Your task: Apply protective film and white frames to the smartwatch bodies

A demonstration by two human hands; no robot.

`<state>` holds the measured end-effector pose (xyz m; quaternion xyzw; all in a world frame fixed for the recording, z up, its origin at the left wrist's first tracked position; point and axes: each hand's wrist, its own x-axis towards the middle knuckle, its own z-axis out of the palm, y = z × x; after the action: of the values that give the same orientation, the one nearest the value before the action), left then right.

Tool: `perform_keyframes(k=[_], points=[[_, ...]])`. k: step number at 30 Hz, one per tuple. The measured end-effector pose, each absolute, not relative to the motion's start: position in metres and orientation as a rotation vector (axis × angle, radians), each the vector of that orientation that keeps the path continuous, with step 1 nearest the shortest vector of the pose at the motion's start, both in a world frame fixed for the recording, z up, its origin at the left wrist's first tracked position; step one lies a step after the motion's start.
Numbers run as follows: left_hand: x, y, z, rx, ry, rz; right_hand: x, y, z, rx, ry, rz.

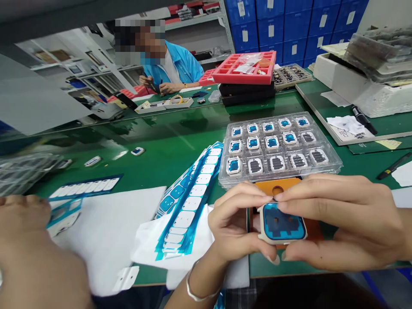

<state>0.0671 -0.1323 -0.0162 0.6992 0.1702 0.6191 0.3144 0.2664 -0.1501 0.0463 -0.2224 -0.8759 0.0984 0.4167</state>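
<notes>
Left hand point(236, 223) and right hand point(337, 223) together in front of the body, both pinching a blue-filmed part point(282, 224), fingertips on its top edge, thumbs under its bottom edge. Part is a rounded square with a pale rim and dark cut-outs under the film, held just above an orange pad point(277, 185) with a round hole. Thin bracelet point(199, 288) on left wrist. Clear tray point(277, 146) just past the hands, 3 rows of 5 cells, all filled: blue-topped pieces in 10, dark-centred pieces in the other 5. Left of hands, a long strip of white labels on blue backing point(193, 206) lies on white sheets point(106, 240). Another person's hand point(22, 214) at far left edge, by a shorter blue strip point(85, 186). Green bench mat point(180, 141) under it all. Further back, red tray point(244, 68) on black trays point(247, 92), marker point(363, 119) at right, person in blue jacket point(180, 68) working across the bench
</notes>
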Motion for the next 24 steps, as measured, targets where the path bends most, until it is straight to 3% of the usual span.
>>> perform_keyframes(k=[24], points=[[0.0628, -0.1309, -0.0183, 1.929, 0.389, 1.616, 0.2668, -0.159, 0.0428, -0.59, -2.284, 0.185]])
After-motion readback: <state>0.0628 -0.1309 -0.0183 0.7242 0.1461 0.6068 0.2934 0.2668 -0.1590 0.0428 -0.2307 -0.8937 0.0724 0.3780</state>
